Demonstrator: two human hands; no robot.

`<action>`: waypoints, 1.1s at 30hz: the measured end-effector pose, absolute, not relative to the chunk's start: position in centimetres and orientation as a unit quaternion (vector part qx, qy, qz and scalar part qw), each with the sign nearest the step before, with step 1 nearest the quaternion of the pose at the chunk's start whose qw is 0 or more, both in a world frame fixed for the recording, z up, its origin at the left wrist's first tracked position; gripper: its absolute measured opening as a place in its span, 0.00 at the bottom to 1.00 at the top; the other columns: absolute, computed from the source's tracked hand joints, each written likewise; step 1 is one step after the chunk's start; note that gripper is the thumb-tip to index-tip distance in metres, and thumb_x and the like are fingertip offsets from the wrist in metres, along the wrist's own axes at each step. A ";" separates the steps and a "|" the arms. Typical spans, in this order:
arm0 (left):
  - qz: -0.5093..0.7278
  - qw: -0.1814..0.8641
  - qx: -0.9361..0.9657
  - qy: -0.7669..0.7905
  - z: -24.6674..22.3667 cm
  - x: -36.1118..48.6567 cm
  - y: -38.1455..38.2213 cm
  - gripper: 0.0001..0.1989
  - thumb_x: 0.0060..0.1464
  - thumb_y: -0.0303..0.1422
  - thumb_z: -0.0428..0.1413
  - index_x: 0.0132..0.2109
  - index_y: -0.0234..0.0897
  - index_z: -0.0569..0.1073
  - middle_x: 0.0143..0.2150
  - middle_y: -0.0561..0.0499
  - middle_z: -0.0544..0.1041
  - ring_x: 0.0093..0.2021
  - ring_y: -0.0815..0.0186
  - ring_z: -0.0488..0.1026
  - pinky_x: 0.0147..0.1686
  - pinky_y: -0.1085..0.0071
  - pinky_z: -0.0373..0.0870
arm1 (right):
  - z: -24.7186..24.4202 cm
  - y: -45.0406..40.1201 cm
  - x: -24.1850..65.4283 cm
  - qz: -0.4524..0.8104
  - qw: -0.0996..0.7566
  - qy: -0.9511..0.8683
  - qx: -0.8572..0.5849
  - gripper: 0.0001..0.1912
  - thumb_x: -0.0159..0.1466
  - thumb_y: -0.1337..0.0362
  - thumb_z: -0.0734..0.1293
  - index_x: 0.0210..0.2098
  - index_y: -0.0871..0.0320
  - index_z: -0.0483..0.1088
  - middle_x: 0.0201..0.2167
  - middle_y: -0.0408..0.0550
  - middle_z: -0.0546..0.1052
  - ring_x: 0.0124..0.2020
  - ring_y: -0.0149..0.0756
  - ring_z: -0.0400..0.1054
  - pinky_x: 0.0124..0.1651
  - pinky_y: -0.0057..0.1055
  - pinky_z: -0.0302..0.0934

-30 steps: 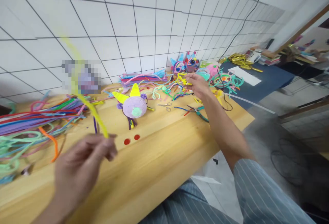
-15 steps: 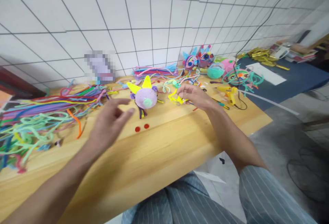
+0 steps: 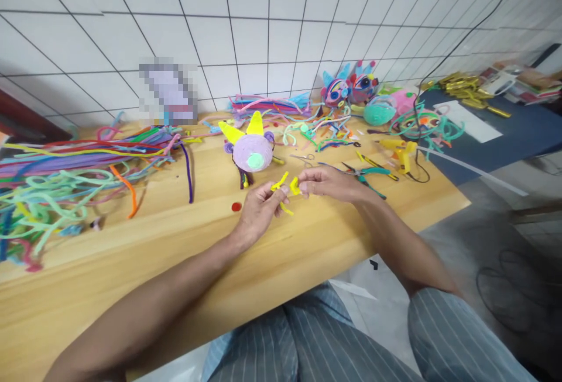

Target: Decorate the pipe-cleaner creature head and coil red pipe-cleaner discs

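Note:
My left hand pinches a bent yellow pipe cleaner, whose ends stick out past the fingers. Just right of it, the fingertips of my right hand are closed on a short yellow piece, also like pipe cleaner. A small gap parts the two yellow pieces. Behind my hands sits a round lilac pipe-cleaner figure with yellow pointed ears and a mint-green round patch. One red disc lies on the table left of my left hand.
Loose pipe cleaners are heaped at the left. Pliers, scissors and a yellow glue gun with a cord lie at the right. Finished figures stand by the tiled wall. The wooden table ends in front of my lap.
My left hand has moved right and closed on a yellow pipe cleaner. My right hand has come nearer with its yellow piece. Only one of the two red discs still shows.

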State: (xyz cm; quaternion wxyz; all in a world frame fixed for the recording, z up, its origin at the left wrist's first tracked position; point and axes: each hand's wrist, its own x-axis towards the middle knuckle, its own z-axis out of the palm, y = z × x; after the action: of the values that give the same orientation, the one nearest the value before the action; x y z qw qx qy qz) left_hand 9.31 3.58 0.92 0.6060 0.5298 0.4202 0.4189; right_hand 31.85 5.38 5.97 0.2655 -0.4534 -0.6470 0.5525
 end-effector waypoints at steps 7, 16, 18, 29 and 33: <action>0.411 0.666 0.458 0.420 0.4 9.7 2.5 0.27 0.52 0.56 0.69 0.32 0.34 0.76 0.26 0.52 0.77 0.21 0.73 0.68 0.21 0.75 0.66 | 5.3 4.8 32.1 0.494 0.246 -0.685 -0.476 0.11 0.63 0.55 0.73 0.30 0.56 0.78 0.25 0.40 0.77 0.28 0.31 0.65 0.33 0.29 0.56; 0.425 0.719 0.372 0.406 0.5 9.6 1.5 0.27 0.49 0.55 0.72 0.35 0.33 0.79 0.24 0.55 0.74 0.20 0.74 0.65 0.19 0.77 0.62 | 4.9 5.0 32.8 0.549 0.264 -0.628 -0.485 0.16 0.61 0.50 0.74 0.33 0.58 0.76 0.26 0.41 0.76 0.27 0.29 0.64 0.33 0.29 0.55; 0.419 0.727 0.362 0.406 0.5 9.6 1.5 0.27 0.47 0.55 0.72 0.35 0.33 0.79 0.24 0.55 0.75 0.20 0.75 0.65 0.19 0.77 0.61 | 4.7 4.9 32.7 0.548 0.272 -0.621 -0.491 0.17 0.60 0.50 0.74 0.33 0.58 0.76 0.26 0.40 0.75 0.27 0.29 0.64 0.32 0.29 0.54; 0.381 0.705 0.421 0.425 -0.7 9.8 1.4 0.29 0.48 0.58 0.71 0.35 0.33 0.81 0.31 0.50 0.82 0.21 0.75 0.65 0.20 0.77 0.62 | 3.3 6.2 33.6 0.562 0.355 -0.545 -0.511 0.25 0.56 0.43 0.78 0.31 0.56 0.69 0.23 0.38 0.73 0.20 0.24 0.54 0.24 0.26 0.47; 0.357 0.676 0.463 0.448 -0.9 9.6 1.1 0.30 0.51 0.60 0.68 0.34 0.34 0.80 0.31 0.50 0.82 0.20 0.76 0.61 0.19 0.78 0.58 | 4.0 5.0 32.7 0.561 0.313 -0.588 -0.492 0.18 0.61 0.49 0.75 0.38 0.56 0.72 0.25 0.39 0.75 0.23 0.27 0.62 0.28 0.25 0.52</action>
State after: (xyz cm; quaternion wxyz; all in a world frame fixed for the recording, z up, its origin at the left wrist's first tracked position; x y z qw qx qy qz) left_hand 9.63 1.13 -0.90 0.6762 0.4631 0.4482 0.3568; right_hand 32.67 4.95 4.04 0.3131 -0.4916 -0.5881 0.5608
